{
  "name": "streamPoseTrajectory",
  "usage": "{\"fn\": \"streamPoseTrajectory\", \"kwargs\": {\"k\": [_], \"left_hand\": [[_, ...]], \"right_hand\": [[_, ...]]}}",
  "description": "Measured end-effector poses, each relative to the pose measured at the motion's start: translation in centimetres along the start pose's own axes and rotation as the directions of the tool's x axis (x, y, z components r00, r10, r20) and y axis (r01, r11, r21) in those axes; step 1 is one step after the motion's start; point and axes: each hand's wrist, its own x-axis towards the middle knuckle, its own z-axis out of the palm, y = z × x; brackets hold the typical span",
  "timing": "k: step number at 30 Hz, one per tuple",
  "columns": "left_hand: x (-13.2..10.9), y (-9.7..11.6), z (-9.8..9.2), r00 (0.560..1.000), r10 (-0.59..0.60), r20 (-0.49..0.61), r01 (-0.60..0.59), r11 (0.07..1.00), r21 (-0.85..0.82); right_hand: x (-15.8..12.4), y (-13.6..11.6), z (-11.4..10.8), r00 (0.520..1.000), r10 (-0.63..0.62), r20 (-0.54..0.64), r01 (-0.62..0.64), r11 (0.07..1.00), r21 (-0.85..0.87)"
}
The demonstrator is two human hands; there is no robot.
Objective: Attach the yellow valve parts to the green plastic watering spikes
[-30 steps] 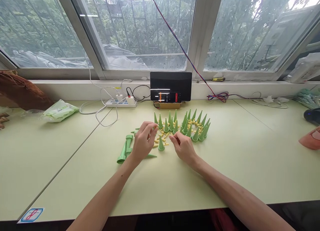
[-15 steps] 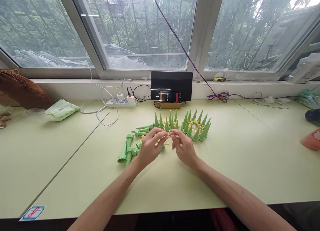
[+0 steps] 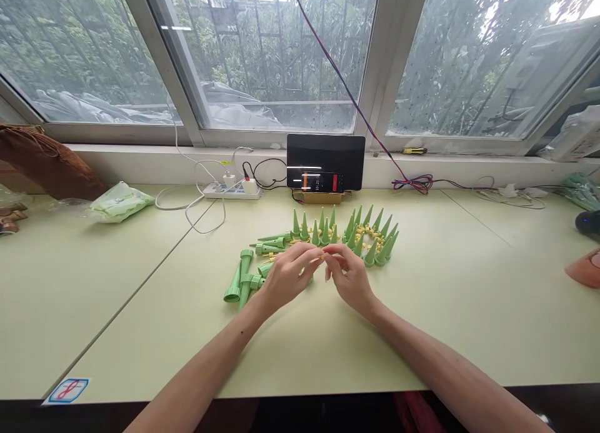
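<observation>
My left hand (image 3: 291, 272) and my right hand (image 3: 347, 275) meet fingertip to fingertip above the table, both closed in a pinch. Between them is a small yellow plastic piece (image 3: 322, 256), mostly covered by the fingers. Just beyond my right hand, several green cone-shaped spikes (image 3: 370, 253) stand points up in a ring, with small yellow valve-like pieces (image 3: 366, 238) inside it. More upright green spikes (image 3: 315, 234) stand behind the fingertips. Left of my left hand, several green spikes (image 3: 245, 272) lie on their sides, some partly hidden by that hand.
A phone (image 3: 323, 182) leans against a black tablet (image 3: 347, 152) at the back. A power strip (image 3: 220, 190) with white cables (image 3: 187, 215) is at back left, near a green packet (image 3: 120, 202). Bundled red-blue wire (image 3: 415, 183) lies at back right. A yellow cutter (image 3: 415, 150) rests on the sill.
The whole view has shifted slightly. Both hands stay pinched together at nearly the same spot, with the fingertips a little closer around the yellow piece.
</observation>
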Motion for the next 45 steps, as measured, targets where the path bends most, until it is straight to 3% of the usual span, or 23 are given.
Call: {"fn": "streamPoseTrajectory", "kwargs": {"k": [6,11,16,22,29,35,39,45], "left_hand": [[-0.1,0.1,-0.4,0.972,-0.222,0.071,0.222,0.975,0.005],[0.0,-0.7,-1.3,0.864,-0.404,0.302,0.404,0.912,0.063],[-0.1,-1.5,-1.7,0.762,-0.422,0.491,0.478,0.878,0.013],[-0.5,-1.9,-1.1,0.710,-0.424,0.563,0.511,0.859,0.002],[-0.5,-1.7,-0.5,0.772,-0.436,0.463,0.516,0.855,-0.054],[-0.6,-1.9,0.3,0.693,-0.612,0.380,0.694,0.709,-0.125],[-0.4,-1.4,0.7,0.687,-0.622,0.377,0.721,0.651,-0.240],[-0.2,-0.6,0.6,0.698,-0.632,0.336,0.714,0.646,-0.269]], "right_hand": [[0.1,-0.3,-0.2,0.989,0.052,-0.136,-0.062,0.995,-0.074],[0.2,-0.3,-0.4,0.979,0.049,-0.198,-0.078,0.987,-0.143],[0.3,-0.3,-0.3,0.984,0.047,-0.171,-0.078,0.981,-0.180],[0.2,-0.2,-0.2,0.986,0.068,-0.154,-0.100,0.973,-0.209],[0.1,-0.1,-0.3,0.987,0.080,-0.138,-0.109,0.970,-0.217],[0.1,0.0,-0.2,0.986,0.090,-0.142,-0.121,0.965,-0.232],[0.1,0.0,-0.2,0.986,0.096,-0.140,-0.127,0.964,-0.232],[0.1,-0.1,-0.3,0.984,0.086,-0.156,-0.123,0.963,-0.241]]}}
